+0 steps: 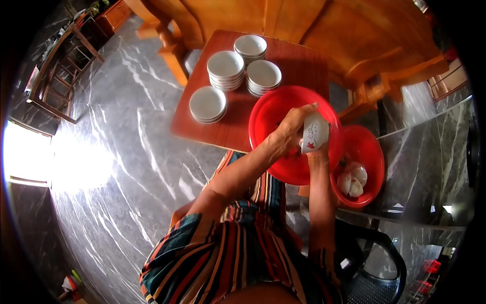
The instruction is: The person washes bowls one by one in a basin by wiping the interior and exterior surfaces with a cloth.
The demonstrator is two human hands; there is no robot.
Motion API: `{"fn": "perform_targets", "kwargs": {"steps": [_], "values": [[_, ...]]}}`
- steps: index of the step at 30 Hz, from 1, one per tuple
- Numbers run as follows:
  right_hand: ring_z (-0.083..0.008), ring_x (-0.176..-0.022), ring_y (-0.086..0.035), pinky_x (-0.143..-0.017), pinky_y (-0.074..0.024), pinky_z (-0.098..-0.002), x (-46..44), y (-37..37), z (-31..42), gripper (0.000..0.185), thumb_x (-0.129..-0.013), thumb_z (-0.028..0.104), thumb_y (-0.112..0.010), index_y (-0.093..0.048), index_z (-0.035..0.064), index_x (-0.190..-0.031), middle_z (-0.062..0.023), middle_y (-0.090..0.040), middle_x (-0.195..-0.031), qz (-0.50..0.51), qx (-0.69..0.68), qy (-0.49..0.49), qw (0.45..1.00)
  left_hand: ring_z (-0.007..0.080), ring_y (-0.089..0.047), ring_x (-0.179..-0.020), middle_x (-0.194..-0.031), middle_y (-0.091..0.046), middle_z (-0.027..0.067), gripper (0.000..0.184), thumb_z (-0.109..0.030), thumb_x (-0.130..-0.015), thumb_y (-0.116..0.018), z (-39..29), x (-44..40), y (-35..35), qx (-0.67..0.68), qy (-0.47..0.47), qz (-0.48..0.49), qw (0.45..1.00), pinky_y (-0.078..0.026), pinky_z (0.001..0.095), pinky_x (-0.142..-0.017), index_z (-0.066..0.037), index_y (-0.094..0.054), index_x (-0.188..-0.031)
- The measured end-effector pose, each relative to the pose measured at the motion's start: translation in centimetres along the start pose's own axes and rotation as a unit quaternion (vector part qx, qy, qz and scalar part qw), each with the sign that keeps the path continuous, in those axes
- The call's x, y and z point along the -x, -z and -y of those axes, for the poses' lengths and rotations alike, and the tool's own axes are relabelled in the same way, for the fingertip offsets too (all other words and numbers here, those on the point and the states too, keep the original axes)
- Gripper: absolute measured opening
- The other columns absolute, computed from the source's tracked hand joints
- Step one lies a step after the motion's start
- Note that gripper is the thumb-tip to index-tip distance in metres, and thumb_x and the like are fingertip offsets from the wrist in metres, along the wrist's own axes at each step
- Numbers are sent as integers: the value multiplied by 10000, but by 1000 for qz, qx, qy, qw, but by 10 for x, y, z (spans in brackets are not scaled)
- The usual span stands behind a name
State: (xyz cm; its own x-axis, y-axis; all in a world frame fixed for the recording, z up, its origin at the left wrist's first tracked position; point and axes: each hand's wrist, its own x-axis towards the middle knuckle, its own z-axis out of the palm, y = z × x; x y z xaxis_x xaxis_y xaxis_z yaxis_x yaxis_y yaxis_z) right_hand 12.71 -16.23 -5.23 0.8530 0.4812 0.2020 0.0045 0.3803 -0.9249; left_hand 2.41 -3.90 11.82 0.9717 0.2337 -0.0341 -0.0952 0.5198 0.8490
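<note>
A small white bowl (317,133) with a red flower and grey sprig on its side is tipped onto its side above a large red basin (266,109). My left hand (295,122) is closed on it, with fingers reaching along its upper edge. From below, my right hand (318,156) grips the same bowl; most of its fingers are hidden behind it. The basin rests partly on the corner of a reddish-brown table (202,129). On that table stand several stacks of white bowls, among them a tall stack (226,71) and a low stack (208,104).
Right of the basin, lower down, a second red basin (372,167) holds several white dishes (354,180). A carved wooden bench (354,30) runs behind the table. At the lower right is a black chair (390,273). Grey marbled floor (136,126) spreads on the left.
</note>
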Motion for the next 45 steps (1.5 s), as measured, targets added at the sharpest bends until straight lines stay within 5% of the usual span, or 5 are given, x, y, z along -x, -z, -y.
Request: {"fn": "perform_targets", "kwargs": {"steps": [1,14,24,39,45], "values": [[-212,-919,-604,-760,-525,-334,2,-4,18,383,-935,390,-386,-558,82,-1085,-79,-620,-1012,-44,-384,-136,912,199,-600,-647,-753,-604,109,308,-298,-895,-542,-13,3,-4,31,85,-33,995,-501,325,-571,6,-590,-898],[-239,-957,-601,-771,-530,-356,7,-18,29,444,-937,388,-395,-495,25,-1172,-97,-583,-1094,-68,-278,-61,956,249,-584,-737,-807,-592,160,264,-228,-877,-526,62,-16,-3,-107,-172,-23,979,-469,370,-648,23,-500,-952],[-253,-989,-588,-802,-521,-365,22,-49,52,454,-928,379,-441,-478,21,-1205,-104,-569,-1130,24,-117,53,991,414,-546,-686,-728,-528,242,414,-252,-792,-649,76,10,14,-536,-487,36,689,-436,483,-623,65,-408,-903],[-199,-913,-598,-808,-515,-346,8,-14,25,294,-931,296,-457,-540,57,-1082,-75,-585,-1023,-77,-332,-115,933,122,-547,-682,-741,-560,68,315,-316,-905,-514,42,-13,11,-91,-43,0,995,-457,278,-583,0,-518,-895],[-197,-913,-591,-815,-507,-347,0,-6,8,288,-929,281,-445,-530,54,-1083,-64,-576,-1008,2,251,96,963,221,-527,-577,-682,-523,140,272,-236,-888,-525,39,-12,6,-204,-209,24,956,-441,343,-545,27,-458,-909]]}}
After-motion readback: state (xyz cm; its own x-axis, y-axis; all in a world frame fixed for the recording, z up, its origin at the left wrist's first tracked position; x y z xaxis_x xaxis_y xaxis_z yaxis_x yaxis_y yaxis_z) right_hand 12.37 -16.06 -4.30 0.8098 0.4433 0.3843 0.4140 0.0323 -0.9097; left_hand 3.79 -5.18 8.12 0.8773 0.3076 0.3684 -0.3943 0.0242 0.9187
